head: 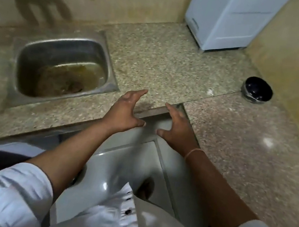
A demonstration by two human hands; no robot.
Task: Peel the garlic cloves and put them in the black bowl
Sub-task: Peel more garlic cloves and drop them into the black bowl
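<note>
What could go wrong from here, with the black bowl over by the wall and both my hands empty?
1. The black bowl sits well to the right of the left hand and the right hand, so a clove carried there might drop on the counter.
2. The sink beside the left hand holds murky water; anything rolling in would be spoiled.
3. No garlic is plainly visible, only a blurred white speck on the counter.
</note>
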